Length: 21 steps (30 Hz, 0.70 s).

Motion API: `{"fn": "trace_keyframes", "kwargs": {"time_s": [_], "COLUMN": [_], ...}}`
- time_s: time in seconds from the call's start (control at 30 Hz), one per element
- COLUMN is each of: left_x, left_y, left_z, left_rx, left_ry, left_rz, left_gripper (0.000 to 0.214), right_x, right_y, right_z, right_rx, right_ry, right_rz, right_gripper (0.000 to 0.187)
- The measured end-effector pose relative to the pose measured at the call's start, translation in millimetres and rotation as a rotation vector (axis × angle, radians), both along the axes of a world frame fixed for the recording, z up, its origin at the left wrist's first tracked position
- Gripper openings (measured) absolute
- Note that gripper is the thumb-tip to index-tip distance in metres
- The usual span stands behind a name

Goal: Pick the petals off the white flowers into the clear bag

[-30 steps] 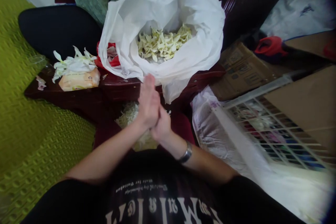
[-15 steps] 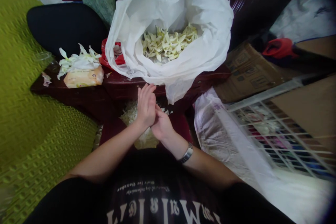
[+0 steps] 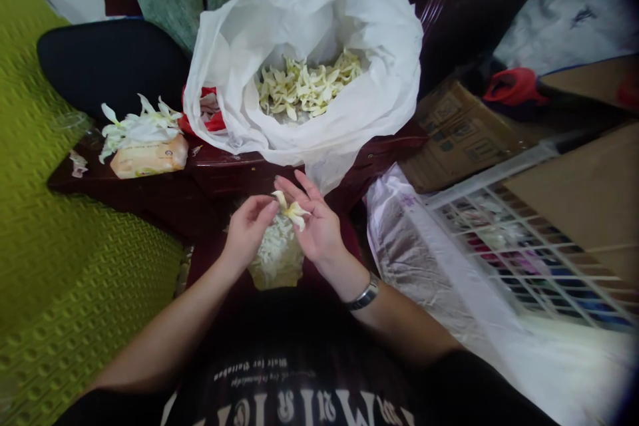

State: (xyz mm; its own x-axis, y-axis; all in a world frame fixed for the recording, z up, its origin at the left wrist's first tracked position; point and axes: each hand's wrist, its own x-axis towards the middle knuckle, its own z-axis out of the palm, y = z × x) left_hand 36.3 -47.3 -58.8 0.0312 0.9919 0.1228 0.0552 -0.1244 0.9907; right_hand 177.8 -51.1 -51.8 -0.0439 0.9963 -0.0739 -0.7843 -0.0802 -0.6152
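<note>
Pale cream flower [image 3: 292, 210] between two bare hands, pinched at its tip by the curled left hand [image 3: 247, 229], resting against the spread fingers of the open right hand [image 3: 317, 229]. Just below, heap of shredded pale petals [image 3: 276, 256]. At top centre, crumpled white plastic bag [image 3: 304, 33] holding cream blossoms [image 3: 307, 86]. Upper left, loose white petals [image 3: 142, 126] on a tan packet [image 3: 150, 156], atop a dark red wooden table [image 3: 224, 170].

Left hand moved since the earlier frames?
Yes: the left hand has shifted left and down, away from the white plastic bag, and now sits left of the pale shredded pile.
</note>
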Motion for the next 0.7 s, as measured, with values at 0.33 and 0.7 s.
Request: {"fn": "trace_keyframes", "kwargs": {"time_s": [0.33,0.7], "left_x": [0,-41], "left_y": [-3,28], "left_z": [14.5,35.0], "left_rx": [-0.060,0.033], "left_ry": [-0.060,-0.036], "left_rz": [-0.010,0.080], "left_gripper": [0.025,0.034], "right_x": [-1,28], "right_y": [-10,-25], "right_z": [-2.7,-16.2], "right_rx": [0.052,-0.186], "right_ry": [-0.127,-0.398], "right_rz": [-0.012,0.115], "right_gripper": [0.068,0.042]}}
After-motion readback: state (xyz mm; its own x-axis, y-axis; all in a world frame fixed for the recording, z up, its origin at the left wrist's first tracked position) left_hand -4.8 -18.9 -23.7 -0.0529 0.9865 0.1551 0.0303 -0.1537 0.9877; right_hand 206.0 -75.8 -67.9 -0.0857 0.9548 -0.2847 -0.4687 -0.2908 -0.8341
